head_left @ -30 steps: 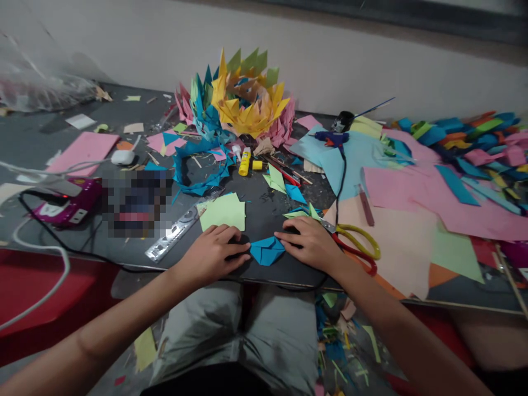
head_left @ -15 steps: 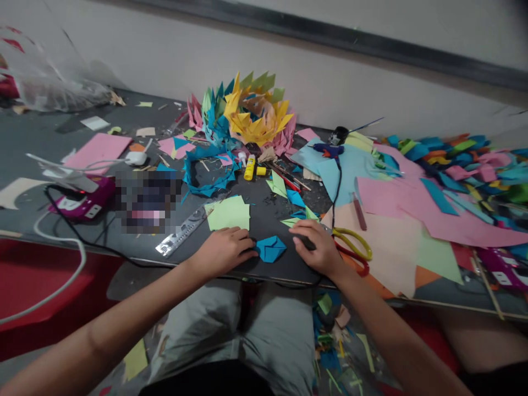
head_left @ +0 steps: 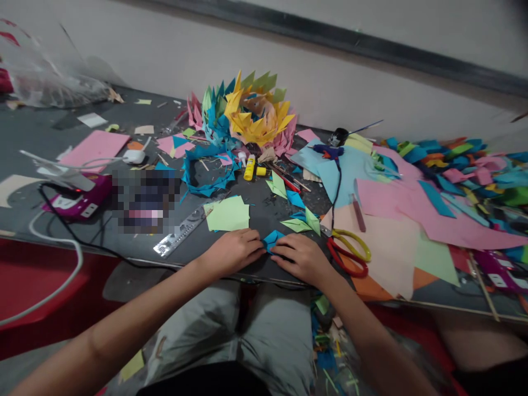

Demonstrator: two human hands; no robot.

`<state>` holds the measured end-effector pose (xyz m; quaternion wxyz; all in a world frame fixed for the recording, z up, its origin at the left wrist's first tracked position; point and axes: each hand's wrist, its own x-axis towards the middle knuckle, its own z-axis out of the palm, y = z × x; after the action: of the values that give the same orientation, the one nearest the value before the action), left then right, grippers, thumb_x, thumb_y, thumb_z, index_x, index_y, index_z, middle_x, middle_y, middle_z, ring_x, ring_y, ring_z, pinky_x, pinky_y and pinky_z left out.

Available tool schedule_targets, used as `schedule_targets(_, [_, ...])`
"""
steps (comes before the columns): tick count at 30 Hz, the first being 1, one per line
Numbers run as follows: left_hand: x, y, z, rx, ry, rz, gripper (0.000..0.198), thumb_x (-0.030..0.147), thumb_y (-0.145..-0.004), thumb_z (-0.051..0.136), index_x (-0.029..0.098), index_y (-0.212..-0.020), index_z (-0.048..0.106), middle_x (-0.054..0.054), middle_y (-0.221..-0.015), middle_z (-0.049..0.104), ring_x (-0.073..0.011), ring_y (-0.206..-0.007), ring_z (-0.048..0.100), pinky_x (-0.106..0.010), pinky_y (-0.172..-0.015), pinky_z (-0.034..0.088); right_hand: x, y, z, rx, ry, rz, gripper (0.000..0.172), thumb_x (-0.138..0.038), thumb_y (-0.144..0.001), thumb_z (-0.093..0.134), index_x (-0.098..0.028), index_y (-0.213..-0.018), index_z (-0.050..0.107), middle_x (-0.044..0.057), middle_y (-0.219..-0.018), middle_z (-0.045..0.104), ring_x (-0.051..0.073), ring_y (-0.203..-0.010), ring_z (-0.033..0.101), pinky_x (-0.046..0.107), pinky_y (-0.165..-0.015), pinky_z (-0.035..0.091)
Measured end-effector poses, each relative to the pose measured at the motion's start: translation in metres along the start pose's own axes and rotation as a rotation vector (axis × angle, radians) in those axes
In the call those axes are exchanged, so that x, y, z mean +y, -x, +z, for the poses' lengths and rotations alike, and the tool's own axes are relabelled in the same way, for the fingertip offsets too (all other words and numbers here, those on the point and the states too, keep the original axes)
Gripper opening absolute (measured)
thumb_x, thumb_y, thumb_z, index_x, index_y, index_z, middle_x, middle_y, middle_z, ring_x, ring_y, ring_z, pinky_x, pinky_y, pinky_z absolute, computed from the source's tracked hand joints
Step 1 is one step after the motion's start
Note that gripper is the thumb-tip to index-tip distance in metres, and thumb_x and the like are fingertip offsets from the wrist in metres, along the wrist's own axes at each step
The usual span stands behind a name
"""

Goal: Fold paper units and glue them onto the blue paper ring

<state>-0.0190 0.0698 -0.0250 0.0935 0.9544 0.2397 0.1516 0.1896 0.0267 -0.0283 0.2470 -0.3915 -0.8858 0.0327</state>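
A small folded piece of blue paper [head_left: 272, 240] lies on the dark table near its front edge, partly covered by my fingers. My left hand [head_left: 237, 250] presses its fingertips on the paper's left side. From the right, my right hand [head_left: 303, 257] lays its fingers over the paper's other side. Just beyond my left hand is a stack of light green paper squares [head_left: 228, 213]. Folded green paper pieces [head_left: 301, 223] lie beyond my right hand. Scissors [head_left: 350, 253] with red and yellow handles rest to the right of it.
A clear ruler [head_left: 179, 234] lies at left, near a purple power strip [head_left: 78, 198] with cables. Farther back are a blue paper ring [head_left: 210, 190], a yellow glue stick [head_left: 249, 168], folded-paper rings [head_left: 258, 124] and a glue gun [head_left: 328, 151]. Coloured sheets [head_left: 383, 247] cover the right side.
My right hand has moved left onto the blue paper, which is now mostly hidden. My left hand has shifted slightly right with it.
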Motion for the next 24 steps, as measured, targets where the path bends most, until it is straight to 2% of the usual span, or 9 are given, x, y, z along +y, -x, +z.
schedule_targets(3, [-0.001, 0.0, 0.0, -0.002, 0.138, -0.099, 0.021, 0.028, -0.087, 0.047, 0.016, -0.085, 0.064, -0.003, -0.08, 0.058, -0.0124, -0.073, 0.055, -0.023, -0.068, 0.043, -0.004, -0.004, 0.002, -0.016, -0.024, 0.048, 0.016, -0.023, -0.085, 0.048, -0.019, -0.083, 0.064, 0.005, -0.084, 0.064, 0.017, -0.076, 0.055, 0.029, -0.072, 0.043])
schedule_targets(6, [-0.007, -0.005, -0.004, -0.048, 0.315, -0.183, 0.013, 0.023, -0.082, 0.054, 0.017, -0.083, 0.066, -0.001, -0.08, 0.057, -0.0106, -0.074, 0.056, -0.02, -0.069, 0.042, -0.008, -0.01, 0.002, -0.059, -0.099, 0.187, 0.016, -0.021, -0.084, 0.046, -0.019, -0.076, 0.06, 0.004, -0.079, 0.062, 0.016, -0.074, 0.053, 0.028, -0.071, 0.042])
schedule_targets(12, [-0.021, -0.014, -0.011, -0.15, 0.487, -0.131, 0.01, 0.013, -0.077, 0.059, 0.017, -0.078, 0.068, 0.0, -0.076, 0.056, -0.0085, -0.071, 0.054, -0.017, -0.067, 0.041, -0.012, -0.023, 0.007, -0.073, -0.107, 0.427, 0.011, -0.018, -0.075, 0.05, -0.02, -0.064, 0.053, 0.0, -0.068, 0.054, 0.013, -0.068, 0.05, 0.023, -0.062, 0.037])
schedule_targets(20, [-0.024, -0.01, -0.01, -0.136, 0.459, -0.071, 0.014, 0.012, -0.081, 0.054, 0.016, -0.085, 0.067, -0.002, -0.082, 0.058, -0.0087, -0.075, 0.055, -0.017, -0.069, 0.042, -0.008, -0.026, 0.012, -0.137, -0.018, 0.442, 0.011, -0.018, -0.072, 0.05, -0.02, -0.061, 0.049, -0.002, -0.066, 0.051, 0.012, -0.067, 0.049, 0.022, -0.058, 0.031])
schedule_targets(24, [-0.017, -0.002, -0.014, -0.098, 0.271, -0.023, 0.018, 0.015, -0.084, 0.049, 0.016, -0.088, 0.066, -0.004, -0.088, 0.059, -0.0123, -0.082, 0.056, -0.022, -0.073, 0.044, -0.008, -0.029, 0.011, -0.186, -0.002, 0.462, 0.012, -0.019, -0.072, 0.05, -0.02, -0.061, 0.048, -0.002, -0.067, 0.05, 0.012, -0.068, 0.048, 0.022, -0.055, 0.028])
